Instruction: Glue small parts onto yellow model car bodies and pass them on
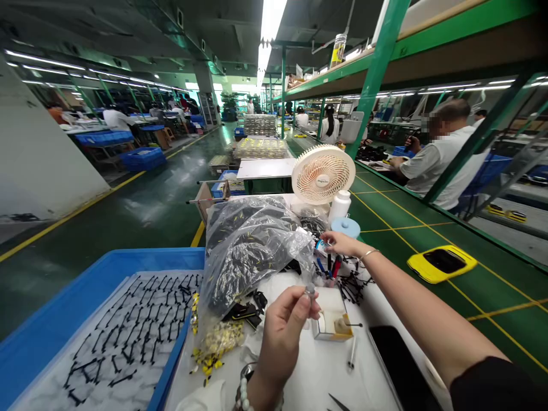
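Note:
My left hand (282, 331) is closed, with thumb and fingers pinching a small greyish, translucent, cap-like piece (309, 290). Farther forward, my right hand (345, 244) has its fingertips closed on a small container with a blue-and-white label (321, 245); part of it is hidden by the fingers. Just below that hand stand pens with red and blue barrels (336, 265). Black thin rods (354, 285) lie to the right of them. Between my hands sits a small open box (331, 331) holding white material. A big clear plastic bag (252, 245) of dark parts lies to the left.
A blue tray (107, 268) with rows of black rods stands at left. Yellow-and-black small parts (218, 342) lie beside it. A phone (402, 365), tweezers-like tips (338, 402), a fan (323, 174), a white bottle (340, 205) and a blue lid (345, 227) are around. Co-workers sit beyond.

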Demonstrator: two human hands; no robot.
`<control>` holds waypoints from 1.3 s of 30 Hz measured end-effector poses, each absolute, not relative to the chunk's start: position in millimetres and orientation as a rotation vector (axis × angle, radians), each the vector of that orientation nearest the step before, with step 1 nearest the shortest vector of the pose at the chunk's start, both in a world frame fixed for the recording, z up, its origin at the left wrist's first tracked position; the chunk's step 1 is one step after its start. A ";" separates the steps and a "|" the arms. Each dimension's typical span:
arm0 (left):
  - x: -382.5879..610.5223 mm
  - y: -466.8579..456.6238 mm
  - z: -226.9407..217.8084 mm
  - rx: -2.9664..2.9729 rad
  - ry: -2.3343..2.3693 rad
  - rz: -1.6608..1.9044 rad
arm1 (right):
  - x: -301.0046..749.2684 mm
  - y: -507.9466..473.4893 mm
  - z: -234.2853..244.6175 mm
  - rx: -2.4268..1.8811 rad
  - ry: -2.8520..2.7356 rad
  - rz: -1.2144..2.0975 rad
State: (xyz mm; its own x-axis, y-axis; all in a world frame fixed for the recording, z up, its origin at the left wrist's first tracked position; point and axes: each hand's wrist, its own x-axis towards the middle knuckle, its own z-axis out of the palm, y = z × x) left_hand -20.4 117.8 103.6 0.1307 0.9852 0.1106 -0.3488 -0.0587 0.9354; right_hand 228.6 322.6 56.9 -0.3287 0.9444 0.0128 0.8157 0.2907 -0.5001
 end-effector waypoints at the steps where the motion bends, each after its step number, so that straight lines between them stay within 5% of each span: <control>1: -20.8 119.4 103.9 1.056 0.802 1.305 | 228.4 326.8 49.1 -1.613 -2.277 0.592; 11: -18.3 131.1 96.3 0.831 0.756 1.308 | 232.9 328.9 21.8 -1.643 -2.082 0.358; 17: -14.9 135.1 87.3 0.810 0.615 1.257 | 269.5 306.8 94.8 -1.408 -1.569 0.191; 22: -16.2 128.0 94.0 1.127 0.486 1.190 | 272.6 191.7 145.2 -1.200 -1.322 0.223; 29: -2.2 87.0 109.9 1.458 0.326 0.984 | 168.7 38.0 92.6 -1.305 -1.507 0.680; 39: 32.9 56.5 92.7 1.783 0.467 1.014 | 160.0 -32.5 46.9 -1.230 -0.949 0.617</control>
State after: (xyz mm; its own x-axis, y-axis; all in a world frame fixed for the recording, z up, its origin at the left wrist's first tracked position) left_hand 32.9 56.5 92.7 0.5752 0.6988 0.4252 -0.1314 -0.4341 0.8913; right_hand 160.0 -32.5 46.9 0.4953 0.8271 0.2657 0.0921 0.2542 -0.9628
